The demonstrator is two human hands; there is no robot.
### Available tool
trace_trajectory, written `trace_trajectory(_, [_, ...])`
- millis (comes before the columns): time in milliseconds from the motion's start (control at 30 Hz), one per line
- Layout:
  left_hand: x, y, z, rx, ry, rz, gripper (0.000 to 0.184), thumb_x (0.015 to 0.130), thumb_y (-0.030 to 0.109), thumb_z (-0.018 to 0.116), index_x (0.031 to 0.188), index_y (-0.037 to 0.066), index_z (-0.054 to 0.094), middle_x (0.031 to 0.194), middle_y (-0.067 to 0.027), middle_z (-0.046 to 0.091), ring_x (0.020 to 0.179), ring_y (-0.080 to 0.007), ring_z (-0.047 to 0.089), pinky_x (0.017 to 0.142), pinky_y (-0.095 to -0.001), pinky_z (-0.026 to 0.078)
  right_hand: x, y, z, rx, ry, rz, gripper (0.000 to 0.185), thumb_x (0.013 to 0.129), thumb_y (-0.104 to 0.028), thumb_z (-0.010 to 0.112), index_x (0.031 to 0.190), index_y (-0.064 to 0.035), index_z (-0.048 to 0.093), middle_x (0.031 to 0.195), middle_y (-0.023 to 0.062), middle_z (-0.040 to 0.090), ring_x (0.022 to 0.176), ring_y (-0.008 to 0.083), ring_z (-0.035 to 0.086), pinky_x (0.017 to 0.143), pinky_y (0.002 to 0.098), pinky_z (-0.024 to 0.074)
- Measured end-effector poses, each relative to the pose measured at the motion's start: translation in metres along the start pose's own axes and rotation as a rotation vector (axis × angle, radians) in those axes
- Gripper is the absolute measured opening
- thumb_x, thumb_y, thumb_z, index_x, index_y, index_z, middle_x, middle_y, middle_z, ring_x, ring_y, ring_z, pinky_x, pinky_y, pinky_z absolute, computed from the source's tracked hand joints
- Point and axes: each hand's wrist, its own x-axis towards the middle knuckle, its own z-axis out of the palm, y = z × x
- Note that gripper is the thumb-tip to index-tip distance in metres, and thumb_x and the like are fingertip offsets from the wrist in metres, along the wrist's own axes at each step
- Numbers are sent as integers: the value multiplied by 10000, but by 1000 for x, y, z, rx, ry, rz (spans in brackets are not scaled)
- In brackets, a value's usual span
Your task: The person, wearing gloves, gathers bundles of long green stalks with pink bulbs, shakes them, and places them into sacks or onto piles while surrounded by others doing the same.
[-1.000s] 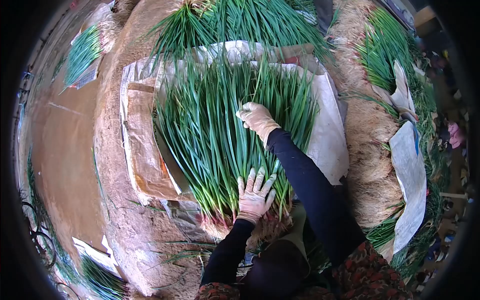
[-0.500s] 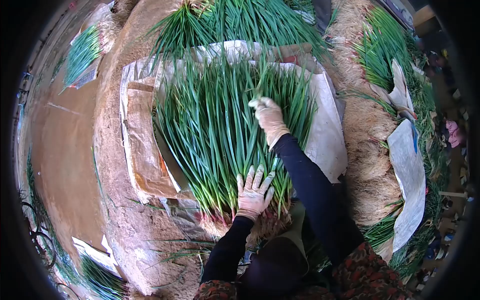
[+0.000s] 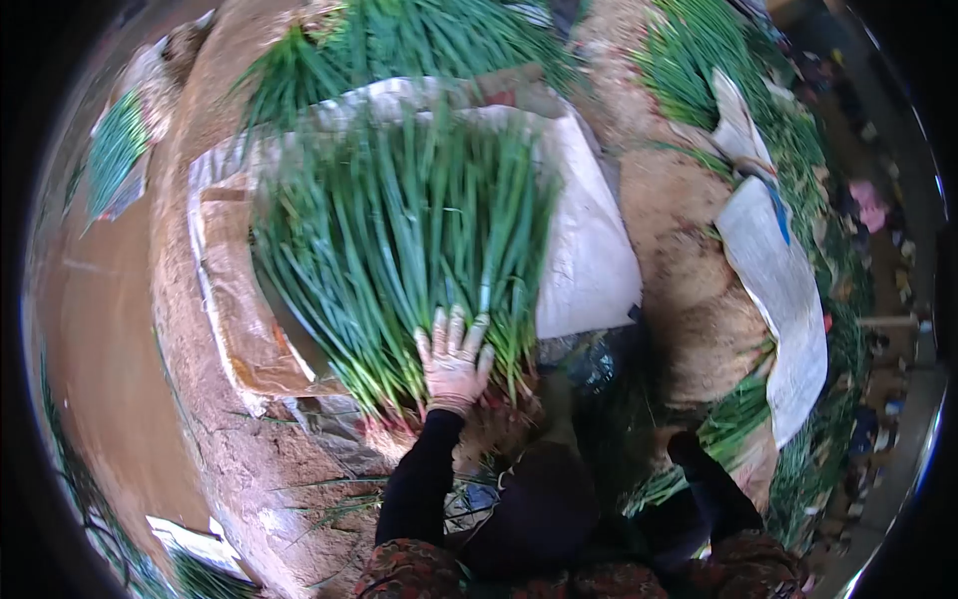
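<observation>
A wide spread of green onions [image 3: 399, 240] lies in front of me, leaves pointing away and the reddish bases and pale roots [image 3: 389, 436] toward me. My gloved left hand [image 3: 456, 367] rests flat on the stalks just above their bases, fingers spread. Under the onions is a white woven sack [image 3: 594, 250], with a brown patch [image 3: 230, 270] on its left side. My right hand [image 3: 663, 439] is low on the right, beside other green onions [image 3: 733, 419]. It is smeared and partly dark, so its fingers do not show.
More green onions [image 3: 429, 50] lie beyond the sack. Along the right are piled roots [image 3: 689, 290], a pale sheet [image 3: 773, 290] and another bunch [image 3: 689, 70]. Bare brown ground [image 3: 110, 349] stretches on the left, with small bunches [image 3: 117, 150] at its far end.
My right hand has left the onion leaves and swung down to the lower right, away from the sack. My left hand stays on the stalks. The whole view has shifted.
</observation>
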Motion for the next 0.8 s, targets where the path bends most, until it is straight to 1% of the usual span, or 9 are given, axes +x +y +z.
trace_trajectory(33, [-1,3,1,22,12,3,509,812,393,558,1290,235,483,1415,-117,344,1344,-319,232,1088,-557,66,3,12,15,-62,91,-135,339,870,-176,458,1177,-80,563,1214,135,546,1042,267,569,931,361,428])
trace_trajectory(167, [3,17,-12,35,38,34,495,797,366,583,1260,208,507,1413,-131,348,1343,-326,235,1088,-555,63,77,-10,-62,938,692,171,280,883,-99,567,1159,-52,559,932,31,623,748,82,571,636,236,490])
trace_trajectory(267, [-6,4,-33,-177,135,178,431,853,200,559,1262,86,483,1377,-151,402,1308,-322,320,1092,-497,141,104,42,-89,1261,724,18,356,921,-144,443,1268,-76,402,1097,81,554,957,199,563,804,332,479])
trace_trajectory(433, [-70,-54,-70,-973,665,-543,389,890,95,555,1266,47,468,1294,-82,478,1170,-181,452,1007,-323,322,139,46,-89,1718,499,430,646,858,-509,539,1367,-201,286,1307,70,397,1135,289,456,880,441,409])
trace_trajectory(567, [-136,-168,-47,-1215,648,-976,506,812,37,649,1263,26,417,1051,-30,565,942,-99,528,749,-221,451,205,143,-53,1675,909,531,364,848,-403,578,1135,-187,523,952,66,580,771,214,592,575,354,452])
trace_trajectory(600, [-128,-166,-49,-1122,601,-949,388,823,94,647,1176,48,492,841,13,526,690,-67,493,578,-223,417,199,140,-67,1655,971,396,336,847,-392,582,1097,-171,546,840,56,598,657,186,595,513,306,445])
trace_trajectory(667, [-115,-181,-27,-982,758,-836,511,804,104,672,1262,37,454,862,5,538,730,-113,520,642,-246,451,184,108,-102,1653,999,515,239,875,-309,568,1051,-148,568,735,7,597,437,115,534,383,217,395])
trace_trajectory(733, [-84,-155,-58,-400,503,-767,565,796,115,679,1304,49,441,893,-15,561,774,-144,537,704,-271,466,181,101,-112,1464,947,442,225,888,-314,556,1036,-146,580,735,10,608,448,127,561,390,230,422])
trace_trajectory(800, [-72,-176,-68,-165,400,-747,357,851,140,581,1194,48,553,862,-37,581,758,-127,518,679,-281,453,165,86,-127,1413,842,352,240,894,-334,550,1025,-138,591,734,17,617,457,128,575,398,237,435])
